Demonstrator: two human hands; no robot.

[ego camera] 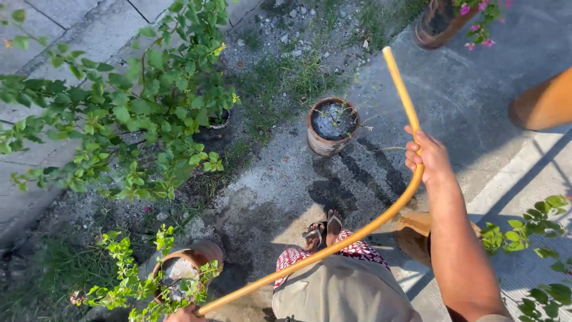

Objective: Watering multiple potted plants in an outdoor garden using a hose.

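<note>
My right hand [428,156] is shut around a long yellow hose [357,235], gripping it a little below its open tip [388,52]. The tip points up and away, above a small clay pot [320,145] filled with wet soil and a thin seedling. From my right hand the hose curves down and left across my lap to the bottom edge. Only a sliver of my left hand [183,314] shows there, right at the hose's lower end; its fingers are hidden. No water is visible at the tip.
A leafy bush [131,101] fills the left side. A clay pot [208,250] with a small green plant stands at lower left. More pots sit at top right [435,27], far right [545,101] and under my arm [414,235]. My sandalled foot [325,229] rests on wet concrete.
</note>
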